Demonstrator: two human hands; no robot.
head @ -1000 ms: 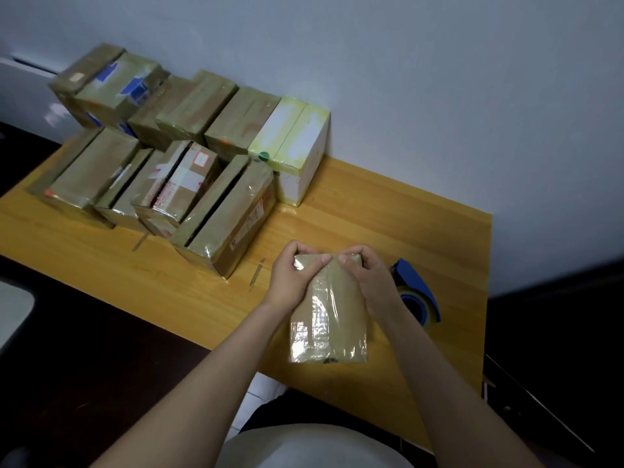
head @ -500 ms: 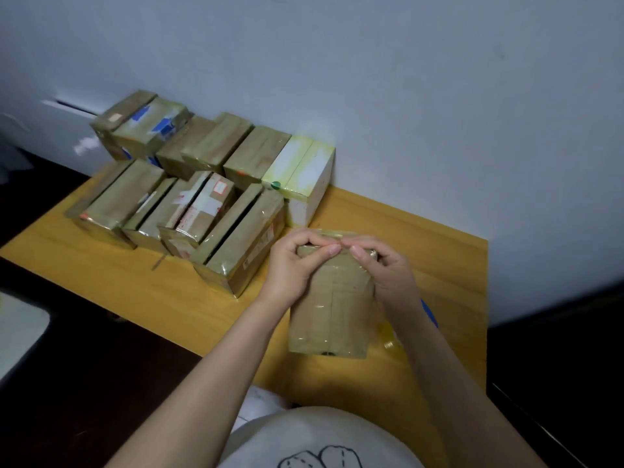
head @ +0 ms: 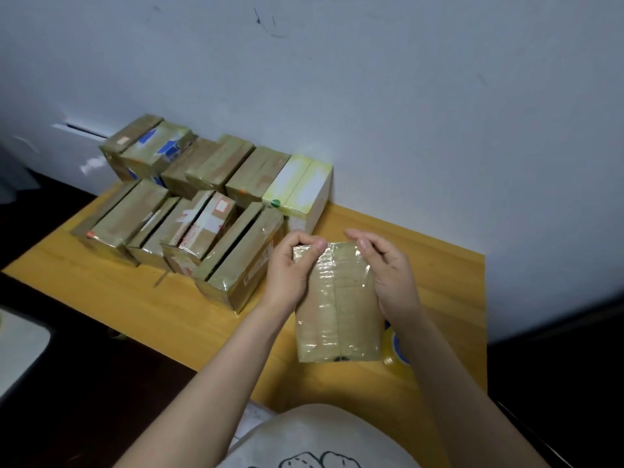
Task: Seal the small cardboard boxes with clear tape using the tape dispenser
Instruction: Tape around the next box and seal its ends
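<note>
**Pressing tape onto the held box; more boxes wait at 10 o'clock**

I see the small box (head: 337,309) held just above the table (head: 439,282) at 5 o'clock, with clear film already over its centre seam. The left hand (head: 293,265) curls its fingers (head: 297,238) round the far left corner, and the right hand (head: 388,271) pinches the far right corner. The tape dispenser (head: 396,349) lies half hidden at the box's 4 o'clock. I judge this box nearly sealed. In the pile (head: 202,204), some front boxes show dark slits and may still need tape.
</note>
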